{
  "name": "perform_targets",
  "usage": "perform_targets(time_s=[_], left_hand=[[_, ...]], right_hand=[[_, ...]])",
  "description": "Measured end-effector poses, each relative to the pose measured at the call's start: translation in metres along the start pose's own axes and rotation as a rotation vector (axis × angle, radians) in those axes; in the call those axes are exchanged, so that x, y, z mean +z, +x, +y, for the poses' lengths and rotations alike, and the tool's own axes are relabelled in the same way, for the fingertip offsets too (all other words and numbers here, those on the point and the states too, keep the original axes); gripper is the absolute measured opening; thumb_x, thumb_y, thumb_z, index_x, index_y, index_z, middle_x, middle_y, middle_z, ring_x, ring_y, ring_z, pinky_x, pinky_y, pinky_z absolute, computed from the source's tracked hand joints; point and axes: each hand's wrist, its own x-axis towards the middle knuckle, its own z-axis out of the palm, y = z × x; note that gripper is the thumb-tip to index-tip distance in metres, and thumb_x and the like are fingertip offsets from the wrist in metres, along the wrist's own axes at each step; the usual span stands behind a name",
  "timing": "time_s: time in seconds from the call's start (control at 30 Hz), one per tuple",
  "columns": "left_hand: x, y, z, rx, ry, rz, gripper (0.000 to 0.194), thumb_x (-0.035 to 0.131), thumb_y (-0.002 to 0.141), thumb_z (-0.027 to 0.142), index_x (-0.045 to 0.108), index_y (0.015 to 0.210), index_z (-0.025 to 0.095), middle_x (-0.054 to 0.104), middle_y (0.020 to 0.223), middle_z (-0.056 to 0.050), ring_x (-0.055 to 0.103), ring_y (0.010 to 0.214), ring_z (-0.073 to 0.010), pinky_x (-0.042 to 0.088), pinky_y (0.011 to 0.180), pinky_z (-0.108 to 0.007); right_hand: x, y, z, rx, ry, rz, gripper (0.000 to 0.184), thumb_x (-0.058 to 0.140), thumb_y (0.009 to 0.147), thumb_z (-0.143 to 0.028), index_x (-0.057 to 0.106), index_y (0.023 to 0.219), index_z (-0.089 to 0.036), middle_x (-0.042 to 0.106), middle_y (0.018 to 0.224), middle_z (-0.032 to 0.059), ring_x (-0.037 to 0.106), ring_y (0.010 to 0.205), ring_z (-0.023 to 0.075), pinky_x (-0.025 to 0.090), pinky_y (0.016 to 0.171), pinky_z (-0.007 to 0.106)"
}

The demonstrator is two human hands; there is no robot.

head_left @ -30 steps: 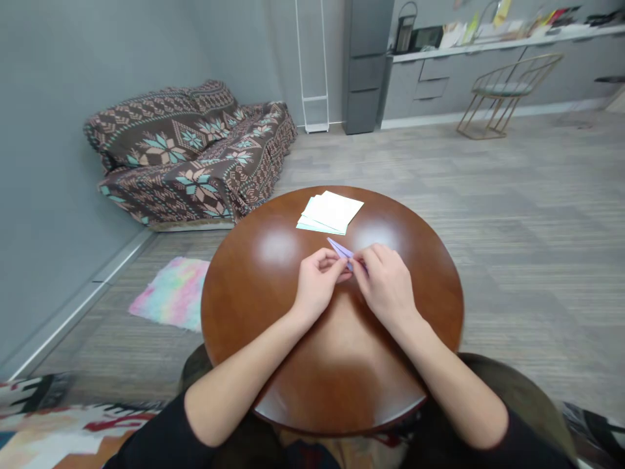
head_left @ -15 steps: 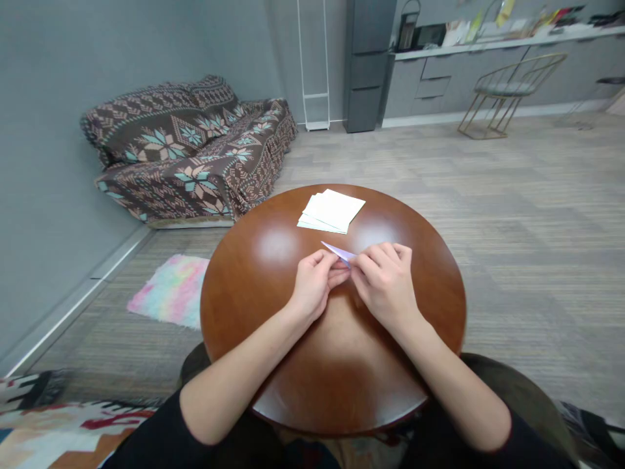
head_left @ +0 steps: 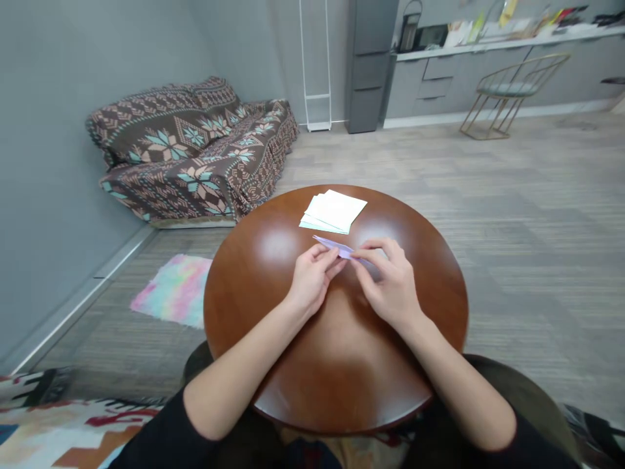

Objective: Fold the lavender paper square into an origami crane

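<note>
Between my hands is a folded piece of purple paper (head_left: 344, 251), held above the middle of the round wooden table (head_left: 254, 306). My left hand (head_left: 315, 277) pinches its near edge between thumb and fingers. At its right end, my right hand (head_left: 388, 273) grips the paper with thumb and fingertips. The paper's pointed left end sticks out past my left fingers; its right part is partly hidden by my right hand. Just beyond my hands, a loose stack of pale paper sheets (head_left: 334, 212) lies flat on the table.
A sofa under a patterned cover (head_left: 195, 150) stands beyond the table on the left. A fluffy pastel rug (head_left: 173, 290) lies on the floor at left. Farther back are a grey fridge (head_left: 366, 71), a kitchen counter (head_left: 439, 91) and a gold-framed chair (head_left: 510, 91).
The purple paper has turned flatter, its pointed end shifting left and slightly up. My right fingers have shifted their hold on its right end. The stack of sheets stays in place.
</note>
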Motion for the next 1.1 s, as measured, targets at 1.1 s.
perform_targets(time_s=[1.1], left_hand=[[0.009, -0.004, -0.008, -0.188, -0.234, 0.111, 0.005, 0.072, 0.086, 0.004, 0.074, 0.082, 0.007, 0.077, 0.092, -0.01, 0.075, 0.09, -0.0153, 0.058, 0.103, -0.031]], right_hand=[[0.002, 0.004, 0.003, 0.795, 0.788, 0.201, 0.013, 0.071, 0.083, -0.026, 0.063, 0.09, -0.02, 0.068, 0.08, -0.0004, 0.071, 0.073, 0.0173, 0.064, 0.071, 0.036]])
